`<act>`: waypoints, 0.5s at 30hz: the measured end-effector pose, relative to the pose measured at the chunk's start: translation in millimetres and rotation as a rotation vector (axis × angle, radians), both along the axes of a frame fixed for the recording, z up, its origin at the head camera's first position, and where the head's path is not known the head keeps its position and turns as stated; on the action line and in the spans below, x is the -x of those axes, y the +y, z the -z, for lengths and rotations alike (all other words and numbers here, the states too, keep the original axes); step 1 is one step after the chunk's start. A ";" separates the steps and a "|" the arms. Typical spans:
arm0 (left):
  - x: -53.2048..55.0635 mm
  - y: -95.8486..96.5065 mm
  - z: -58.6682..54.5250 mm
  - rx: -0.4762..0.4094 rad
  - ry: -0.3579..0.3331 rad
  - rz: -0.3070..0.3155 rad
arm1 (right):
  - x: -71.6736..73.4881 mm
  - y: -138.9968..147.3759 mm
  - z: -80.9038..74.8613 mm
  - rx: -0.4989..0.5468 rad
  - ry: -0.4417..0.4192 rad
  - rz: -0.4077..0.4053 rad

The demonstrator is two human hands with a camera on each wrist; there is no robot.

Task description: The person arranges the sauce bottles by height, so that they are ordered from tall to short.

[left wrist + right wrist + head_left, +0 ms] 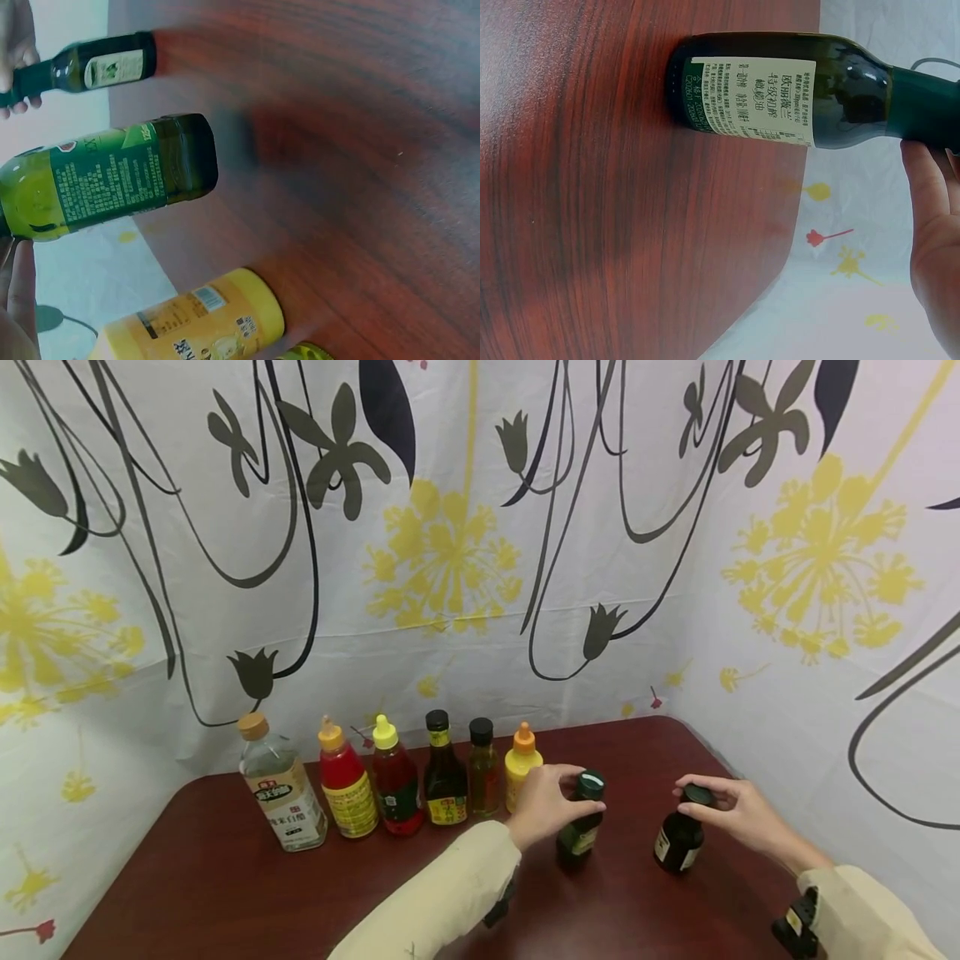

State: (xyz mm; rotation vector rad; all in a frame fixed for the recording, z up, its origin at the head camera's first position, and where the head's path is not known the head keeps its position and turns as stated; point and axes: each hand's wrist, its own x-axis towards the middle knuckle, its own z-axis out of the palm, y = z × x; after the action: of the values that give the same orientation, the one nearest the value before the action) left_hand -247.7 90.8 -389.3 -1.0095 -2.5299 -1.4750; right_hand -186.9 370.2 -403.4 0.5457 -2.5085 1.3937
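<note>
My left hand [546, 803] holds a green olive oil bottle [112, 178] by its dark green cap, between thumb and fingers. In the left wrist view a gap and a dark reflection show between its base and the table. To the right, my right hand [750, 820] pinches the neck of a slimmer, dark olive oil bottle [757, 90] with a cream label. This bottle stands near upright, its base close to the wood in the right wrist view. Just left of my left hand is a yellow squeeze bottle [522, 766] with an orange nozzle.
Left of the squeeze bottle runs a row: a small oil bottle [483, 768], a dark sauce bottle [446, 777], two red squeeze bottles [396, 781] and a clear vinegar bottle [283, 789]. The dark red table [202, 868] meets a patterned cloth [450, 677] behind and at right.
</note>
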 end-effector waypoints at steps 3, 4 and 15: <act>4.9 1.1 -3.5 0.015 0.004 -0.041 | -0.3 0.0 -0.8 -0.004 -0.014 0.009; 6.7 1.5 -4.4 0.022 0.009 -0.053 | -0.5 -0.1 -1.0 -0.004 -0.018 0.010; 27.1 6.6 -17.4 0.004 -0.041 -0.078 | -0.5 -0.1 -2.1 0.003 -0.030 -0.003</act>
State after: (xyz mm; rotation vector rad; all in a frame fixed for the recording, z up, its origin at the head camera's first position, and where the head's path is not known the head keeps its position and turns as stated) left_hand -274.8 97.4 -371.9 -0.8795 -2.5695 -1.4848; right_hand -186.3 370.1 -401.3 0.5315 -2.5292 1.4173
